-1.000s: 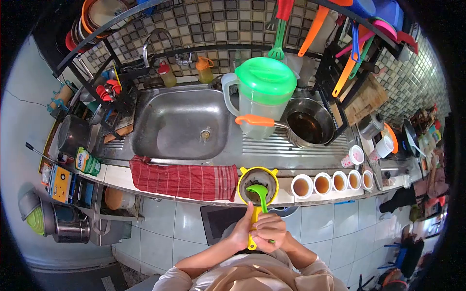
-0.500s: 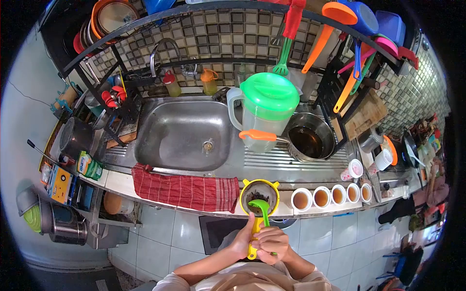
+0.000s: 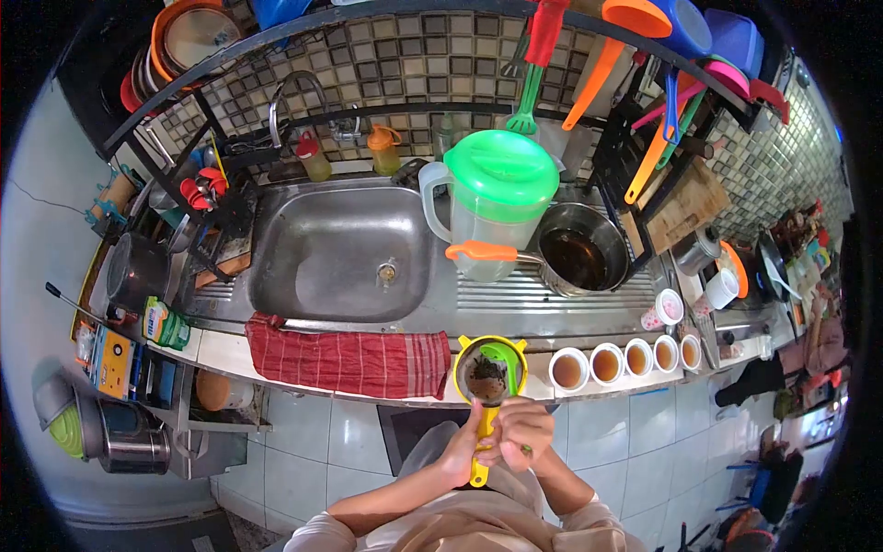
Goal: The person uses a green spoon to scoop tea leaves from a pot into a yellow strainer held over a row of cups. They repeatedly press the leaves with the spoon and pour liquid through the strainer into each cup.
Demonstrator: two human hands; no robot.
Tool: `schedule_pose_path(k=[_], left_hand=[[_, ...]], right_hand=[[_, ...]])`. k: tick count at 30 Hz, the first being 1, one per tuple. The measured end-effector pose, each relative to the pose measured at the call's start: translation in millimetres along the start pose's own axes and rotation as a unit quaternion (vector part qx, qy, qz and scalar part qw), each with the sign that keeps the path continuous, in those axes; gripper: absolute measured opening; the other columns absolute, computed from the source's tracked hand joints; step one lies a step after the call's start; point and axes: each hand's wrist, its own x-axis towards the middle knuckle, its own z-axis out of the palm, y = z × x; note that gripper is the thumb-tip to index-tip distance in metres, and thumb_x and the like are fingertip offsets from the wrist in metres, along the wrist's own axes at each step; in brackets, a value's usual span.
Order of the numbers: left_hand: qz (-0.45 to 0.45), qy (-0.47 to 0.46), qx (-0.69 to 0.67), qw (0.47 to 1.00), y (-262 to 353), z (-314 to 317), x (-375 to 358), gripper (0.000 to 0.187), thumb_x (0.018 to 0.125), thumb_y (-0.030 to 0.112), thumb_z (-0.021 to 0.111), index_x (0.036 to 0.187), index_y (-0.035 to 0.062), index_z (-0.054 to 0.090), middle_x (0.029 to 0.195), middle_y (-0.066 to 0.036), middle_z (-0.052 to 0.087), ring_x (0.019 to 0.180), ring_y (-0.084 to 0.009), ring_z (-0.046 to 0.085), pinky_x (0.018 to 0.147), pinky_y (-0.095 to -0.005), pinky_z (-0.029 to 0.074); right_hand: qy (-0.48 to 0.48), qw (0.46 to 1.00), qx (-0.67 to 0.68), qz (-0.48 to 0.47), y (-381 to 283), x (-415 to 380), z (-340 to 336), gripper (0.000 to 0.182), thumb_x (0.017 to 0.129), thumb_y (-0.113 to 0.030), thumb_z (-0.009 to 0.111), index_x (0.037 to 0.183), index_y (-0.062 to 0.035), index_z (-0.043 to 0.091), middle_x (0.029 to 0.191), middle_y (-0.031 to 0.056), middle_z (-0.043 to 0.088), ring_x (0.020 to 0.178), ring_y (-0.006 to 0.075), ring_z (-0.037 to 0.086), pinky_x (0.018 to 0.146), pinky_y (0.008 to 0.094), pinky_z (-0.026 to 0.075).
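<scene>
My left hand (image 3: 460, 453) is closed round the handle of a yellow-rimmed strainer (image 3: 458, 375) at the counter's front edge. Dark wet bits that look like tea leaves (image 3: 487, 377) lie in its mesh. In my closed right hand (image 3: 521, 432) is the handle of a green ladle (image 3: 499, 353); its head rests inside the strainer, by the far right of the rim. Both hands are close together, the right partly over the strainer's handle. To the right stands a row of several white cups (image 3: 568, 370) holding brown liquid. What is under the strainer is hidden.
Behind the cups are a lidded pitcher (image 3: 497, 216) and a saucepan (image 3: 589, 269) of dark liquid, its orange handle (image 3: 481, 251) pointing left. A red cloth (image 3: 345, 362) lies before the sink (image 3: 340, 248). Utensils hang from the black rack (image 3: 386, 20) overhead.
The ladle's head has shifted from the strainer's near middle to its far right side, uncovering more dark leaves. My right hand has risen slightly and turned, while my left keeps its grip.
</scene>
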Motion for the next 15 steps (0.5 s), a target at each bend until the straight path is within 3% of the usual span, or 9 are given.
schedule_pose_path(k=[3,6,8,10,12,14,15], left_hand=[[0.002,0.042,0.021,0.999,3.9,2.5,1.0,0.051,0.079,0.063,0.030,0.077,0.0128,0.041,0.052,0.004,0.029,0.037,-0.0050,0.025,0.036,-0.0178,0.020],[-0.002,0.071,0.026,0.997,7.0,8.9,-1.1,0.054,0.077,0.065,0.030,0.071,0.0123,0.039,0.051,0.004,0.029,0.037,-0.0052,0.023,0.036,-0.0182,0.019],[-0.013,0.043,0.027,0.999,9.6,6.0,-2.8,0.055,0.077,0.065,0.030,0.068,0.0120,0.038,0.050,0.004,0.028,0.036,-0.0052,0.022,0.036,-0.0185,0.019],[-0.025,0.015,0.030,0.999,10.3,1.8,-2.0,0.055,0.077,0.066,0.031,0.066,0.0118,0.037,0.049,0.004,0.028,0.036,-0.0052,0.022,0.036,-0.0189,0.019],[-0.024,-0.002,0.033,0.999,8.7,-2.6,-0.5,0.056,0.076,0.066,0.030,0.062,0.0120,0.034,0.048,0.004,0.027,0.036,-0.0050,0.021,0.036,-0.0192,0.019],[-0.031,0.010,0.033,0.999,8.4,-3.9,-2.0,0.055,0.077,0.066,0.030,0.064,0.0122,0.035,0.049,0.005,0.027,0.036,-0.0049,0.021,0.036,-0.0193,0.019],[-0.036,0.022,0.032,0.999,8.9,-4.1,-3.1,0.055,0.077,0.066,0.030,0.066,0.0123,0.036,0.049,0.005,0.027,0.036,-0.0048,0.021,0.036,-0.0194,0.019]], right_hand=[[-0.042,0.998,0.019,0.051,1.6,-7.7,2.9,0.008,0.058,-0.007,0.054,0.058,0.0012,0.056,0.054,0.0105,0.051,0.044,0.0227,0.047,0.042,0.0303,0.035],[-0.007,0.999,0.001,0.032,-4.9,-14.4,9.8,0.010,0.059,-0.008,0.054,0.059,0.0010,0.057,0.054,0.0111,0.051,0.047,0.0240,0.049,0.045,0.0315,0.038],[-0.006,0.999,0.002,0.039,-6.2,-13.8,7.8,0.012,0.061,-0.011,0.053,0.061,0.0010,0.058,0.054,0.0112,0.051,0.049,0.0250,0.050,0.048,0.0329,0.041],[0.003,0.998,-0.023,0.061,-9.6,-3.4,5.9,0.028,0.069,-0.017,0.047,0.047,-0.0023,0.042,0.045,0.0090,0.046,0.041,0.0230,0.046,0.049,0.0332,0.042],[0.016,0.997,-0.054,0.050,-4.9,-8.3,7.9,0.031,0.070,-0.019,0.047,0.046,-0.0038,0.035,0.044,0.0086,0.042,0.041,0.0232,0.045,0.048,0.0334,0.041],[0.000,0.998,-0.003,0.067,-3.8,-11.0,7.5,0.017,0.065,-0.013,0.052,0.058,0.0021,0.057,0.050,0.0105,0.049,0.042,0.0237,0.046,0.043,0.0307,0.037],[0.001,0.998,-0.005,0.067,-6.1,-9.8,8.7,0.017,0.065,-0.013,0.052,0.058,0.0021,0.057,0.050,0.0105,0.049,0.042,0.0237,0.046,0.043,0.0307,0.037]])
